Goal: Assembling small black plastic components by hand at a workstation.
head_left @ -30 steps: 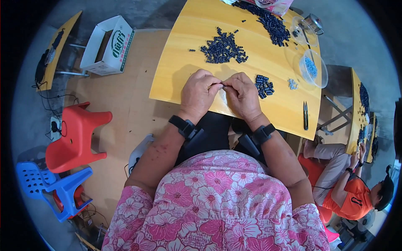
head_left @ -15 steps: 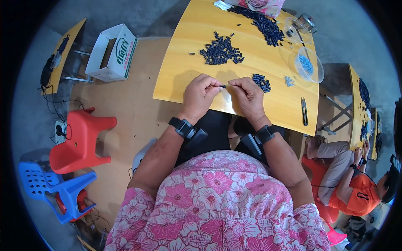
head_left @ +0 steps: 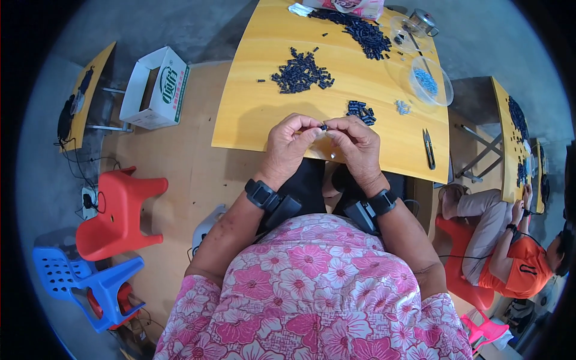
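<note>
My left hand (head_left: 290,144) and my right hand (head_left: 356,144) meet over the near edge of a yellow table (head_left: 252,114). Together they pinch one small dark part (head_left: 323,127) between their fingertips. Just beyond my right hand lies a small cluster of dark parts (head_left: 360,111). A bigger heap of dark parts (head_left: 300,75) sits further out, and a long pile of dark parts (head_left: 363,31) runs along the far edge. Both wrists carry black bands.
A clear bowl (head_left: 430,81) with small blue pieces and black snips (head_left: 428,147) lie on the table's right side. A white carton (head_left: 155,89) and red stool (head_left: 120,213) stand at left, a blue stool (head_left: 84,279) below. Another person (head_left: 510,246) sits at a second yellow table (head_left: 510,138), right.
My hands stay together on the small part; the fingers have shifted slightly. The view has tilted a little, so the table sits higher in the picture.
</note>
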A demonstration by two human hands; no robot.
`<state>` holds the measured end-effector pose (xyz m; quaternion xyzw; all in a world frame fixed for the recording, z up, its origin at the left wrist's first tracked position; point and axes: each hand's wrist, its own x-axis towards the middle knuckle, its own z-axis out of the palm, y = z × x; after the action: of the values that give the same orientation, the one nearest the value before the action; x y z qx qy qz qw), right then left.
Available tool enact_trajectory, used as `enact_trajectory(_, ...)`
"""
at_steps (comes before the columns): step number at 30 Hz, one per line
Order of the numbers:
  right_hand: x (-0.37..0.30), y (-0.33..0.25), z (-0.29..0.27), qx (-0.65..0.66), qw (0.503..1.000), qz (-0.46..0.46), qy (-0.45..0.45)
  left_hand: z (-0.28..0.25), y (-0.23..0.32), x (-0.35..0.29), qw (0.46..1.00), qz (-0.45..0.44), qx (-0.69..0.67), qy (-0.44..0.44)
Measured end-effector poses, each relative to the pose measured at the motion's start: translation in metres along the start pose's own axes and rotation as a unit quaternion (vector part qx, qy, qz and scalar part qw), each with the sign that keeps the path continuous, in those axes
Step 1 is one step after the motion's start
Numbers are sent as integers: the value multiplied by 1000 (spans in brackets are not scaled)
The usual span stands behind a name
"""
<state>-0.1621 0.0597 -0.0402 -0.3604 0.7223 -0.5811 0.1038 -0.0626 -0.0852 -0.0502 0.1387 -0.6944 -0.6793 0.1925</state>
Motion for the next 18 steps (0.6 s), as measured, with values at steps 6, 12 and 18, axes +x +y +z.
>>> enact_trajectory(6, -1, -6, -6, -23, 998, -56, 0, 6, 4, -4, 1000, -22, -19, -8)
enact_trajectory(12, -9, -10, -2, 117, 990, 72, 24, 16, 13, -8, 996, -36, -75, 21)
enact_trajectory(18, -14, -13, -1, 247, 954, 161, 44, 17, 8, -9, 998, -8, -55, 26)
